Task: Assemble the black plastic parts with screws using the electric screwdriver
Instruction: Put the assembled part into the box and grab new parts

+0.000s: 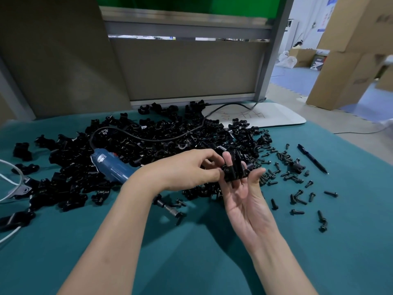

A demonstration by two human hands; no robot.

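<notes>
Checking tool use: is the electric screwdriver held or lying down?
Lying down, unheld. The blue electric screwdriver rests on the table among loose parts; the left hand pinches a black plastic part on the right hand.

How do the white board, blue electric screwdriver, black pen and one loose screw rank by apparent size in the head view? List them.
1. white board
2. blue electric screwdriver, partly hidden
3. black pen
4. loose screw
</notes>
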